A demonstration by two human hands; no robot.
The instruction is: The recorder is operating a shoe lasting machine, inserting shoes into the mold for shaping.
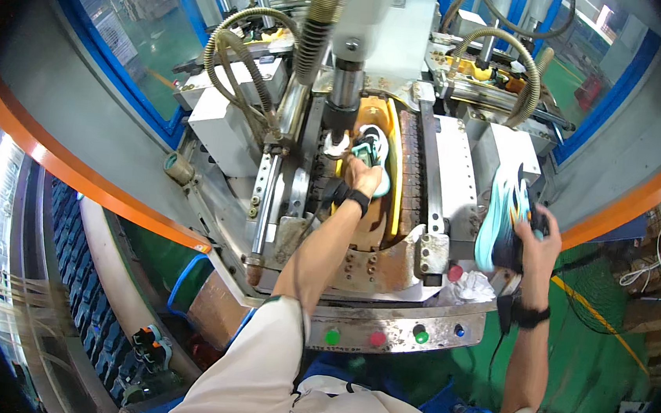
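A shoe (pixel 382 154) in black, white and light turquoise sits in the yellow-lined bed (pixel 393 212) of a press machine. My left hand (pixel 363 176) reaches into the bed and has its fingers closed on the upper of that shoe; part of the fingertips is hidden. Off to the right, my right hand (pixel 539 244) grips a second shoe (pixel 496 213), turquoise and black with white streaks, tilted beside the machine. Dark bands circle both my wrists. Just left of the bed's shoe, a metal press rod (pixel 346 86) points downward.
Metal clamp blocks (pixel 411 166) line the bed. Along the front panel (pixel 446 327) are green, red and blue buttons. White crumpled material (pixel 471 288) lies at the right front corner. An orange rim (pixel 89 177) curves around the machine; a conveyor (pixel 78 263) with dark ridges runs at left.
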